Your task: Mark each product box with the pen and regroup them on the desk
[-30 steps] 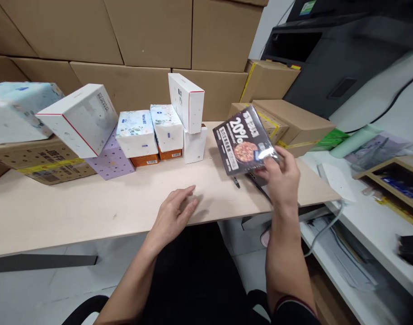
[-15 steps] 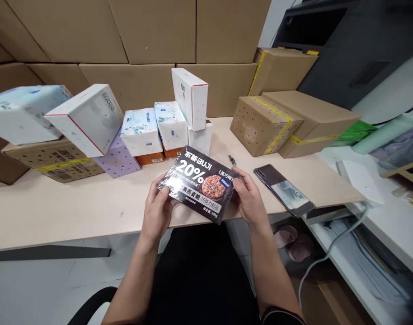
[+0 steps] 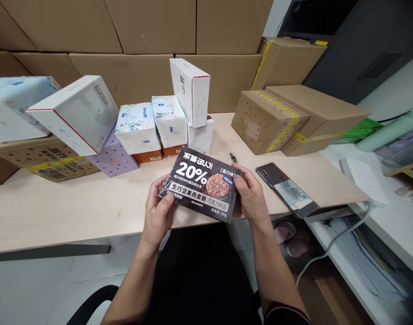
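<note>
A flat dark chocolate box [image 3: 199,185] in shiny clear wrap is held between both hands above the table's front edge. Its printed face, with "BUJI" and "20%", is turned up toward me and tilted. My left hand [image 3: 159,210] grips the lower left corner, thumb on top. At the right edge, my right hand [image 3: 250,194] pinches the box with its thumb on the front; the fingers behind are mostly hidden. Just beyond the right hand lies a pen [image 3: 233,158], partly covered. A phone [image 3: 286,189] in a clear case lies to its right.
Behind stand tissue packs [image 3: 138,126], a tilted power bank box [image 3: 77,115], a purple box [image 3: 113,155] and an upright white box [image 3: 193,90]. Taped cartons [image 3: 267,122] sit at the back right. A cable [image 3: 331,246] hangs by the white shelf [image 3: 392,216].
The chocolate box has turned slightly and shifted a little right, its face now flatter to my view. Both hands keep hold of it. The camera view has shifted slightly.
</note>
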`<state>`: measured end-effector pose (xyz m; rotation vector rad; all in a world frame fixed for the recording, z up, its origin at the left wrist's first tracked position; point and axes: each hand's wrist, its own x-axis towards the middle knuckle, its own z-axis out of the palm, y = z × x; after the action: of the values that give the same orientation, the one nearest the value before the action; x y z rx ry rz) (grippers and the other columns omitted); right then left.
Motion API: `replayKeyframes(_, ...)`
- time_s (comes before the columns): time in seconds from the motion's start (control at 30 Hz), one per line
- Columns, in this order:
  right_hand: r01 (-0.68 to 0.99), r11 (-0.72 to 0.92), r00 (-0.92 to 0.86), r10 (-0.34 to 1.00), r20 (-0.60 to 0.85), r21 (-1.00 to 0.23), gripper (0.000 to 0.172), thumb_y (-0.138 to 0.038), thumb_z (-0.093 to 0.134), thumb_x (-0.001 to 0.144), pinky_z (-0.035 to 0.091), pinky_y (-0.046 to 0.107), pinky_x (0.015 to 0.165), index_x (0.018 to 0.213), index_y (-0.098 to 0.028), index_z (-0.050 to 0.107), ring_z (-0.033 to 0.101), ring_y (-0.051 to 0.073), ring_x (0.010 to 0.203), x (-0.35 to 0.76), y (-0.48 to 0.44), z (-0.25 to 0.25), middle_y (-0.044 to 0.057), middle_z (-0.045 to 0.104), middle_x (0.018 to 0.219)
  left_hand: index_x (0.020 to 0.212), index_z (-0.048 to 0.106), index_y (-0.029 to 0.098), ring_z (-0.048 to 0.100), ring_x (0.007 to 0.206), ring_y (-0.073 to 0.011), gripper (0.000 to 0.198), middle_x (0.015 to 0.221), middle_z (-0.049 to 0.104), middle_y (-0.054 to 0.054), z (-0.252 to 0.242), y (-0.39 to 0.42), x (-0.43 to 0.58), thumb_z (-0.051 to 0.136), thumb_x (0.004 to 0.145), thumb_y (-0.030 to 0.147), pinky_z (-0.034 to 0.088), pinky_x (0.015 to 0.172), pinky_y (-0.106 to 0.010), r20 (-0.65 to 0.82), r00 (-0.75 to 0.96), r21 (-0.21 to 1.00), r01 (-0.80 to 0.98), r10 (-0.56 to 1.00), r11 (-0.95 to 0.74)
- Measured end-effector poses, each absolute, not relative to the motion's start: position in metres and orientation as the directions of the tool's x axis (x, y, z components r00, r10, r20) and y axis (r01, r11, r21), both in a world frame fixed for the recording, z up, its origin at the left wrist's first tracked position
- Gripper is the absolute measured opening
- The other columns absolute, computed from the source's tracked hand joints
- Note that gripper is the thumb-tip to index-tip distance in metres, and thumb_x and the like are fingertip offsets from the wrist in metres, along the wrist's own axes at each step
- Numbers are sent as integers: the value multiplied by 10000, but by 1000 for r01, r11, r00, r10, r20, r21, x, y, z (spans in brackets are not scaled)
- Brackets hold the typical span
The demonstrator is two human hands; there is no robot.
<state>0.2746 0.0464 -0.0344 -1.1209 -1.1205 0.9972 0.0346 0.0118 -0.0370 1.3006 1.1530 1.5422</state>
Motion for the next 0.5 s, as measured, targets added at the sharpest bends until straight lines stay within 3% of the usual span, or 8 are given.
replayKeyframes(0.1, 19, 176, 147, 973, 177, -984, 461, -608, 647, 914, 602, 399, 913, 1197, -248, 697, 724, 250, 1047, 278, 45, -31, 67, 776, 1182, 1379, 569, 322, 678, 1173, -260, 486, 1293, 691, -71, -41, 12, 33, 615, 972, 584, 594, 917, -398, 268, -152, 963, 70, 951, -261)
replayKeyframes(0.23, 366, 199, 233, 926, 296, -909, 506, -649, 561, 957, 595, 437, 866, 1186, -227, 724, 717, 263, 896, 295, 51, -21, 87, 771, 1012, 1444, 512, 315, 688, 1171, -260, 529, 1328, 686, -88, -45, 12, 32, 589, 993, 582, 598, 927, -416, 284, -138, 959, 69, 949, -276)
replayKeyframes(0.33, 762, 81, 263, 868, 421, -643, 496, -554, 544, 986, 556, 512, 908, 1209, -151, 727, 714, 333, 942, 308, 65, -11, 179, 745, 1055, 1443, 513, 307, 693, 1176, -260, 534, 1346, 683, -95, -46, 13, 33, 587, 995, 588, 602, 935, -419, 293, -143, 956, 62, 945, -287)
replayKeyframes(0.43, 939, -88, 182, 947, 264, -333, 426, -465, 549, 999, 541, 516, 845, 1127, -111, 749, 727, 398, 965, 310, 79, -2, 263, 724, 1094, 1443, 520, 308, 698, 1175, -262, 538, 1343, 688, -92, -46, 14, 33, 600, 991, 589, 608, 934, -417, 302, -151, 953, 59, 941, -297)
replayKeyframes(0.5, 967, -110, 147, 978, 149, -232, 349, -407, 552, 1003, 535, 471, 793, 1059, -128, 753, 742, 386, 932, 306, 83, 1, 270, 729, 1103, 1443, 533, 310, 696, 1186, -266, 538, 1351, 687, -90, -46, 13, 34, 616, 986, 583, 612, 936, -418, 303, -155, 953, 46, 940, -300)
